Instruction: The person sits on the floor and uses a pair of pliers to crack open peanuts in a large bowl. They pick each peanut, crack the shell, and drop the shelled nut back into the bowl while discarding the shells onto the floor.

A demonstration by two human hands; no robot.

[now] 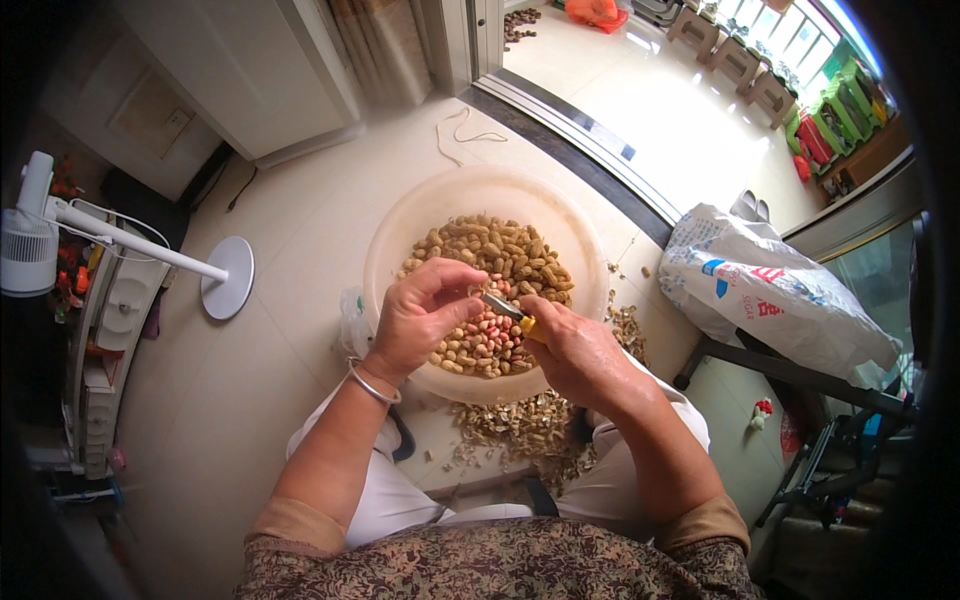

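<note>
Between the thumb and fingertips of my left hand [421, 313] is a small pale peanut [475, 289], partly hidden by the fingers. My right hand [583, 358] grips a pair of pliers [504, 306] by its yellow handle, with the metal jaws pointing at the left fingertips. Both hands are above a wide pale plastic basin [391, 225]. Unshelled peanuts [517, 251] fill its far side and right. Shelled pink peanut kernels [489, 334] lie in the middle, below the pliers, with more peanuts in shell nearer me.
Broken peanut shells [517, 429] cover the floor between my feet and along the basin's right side. A white woven sack [772, 289] lies at right over a dark metal frame [795, 373]. On the left stands a white fan [225, 277]. A cord [480, 138] lies beyond the basin.
</note>
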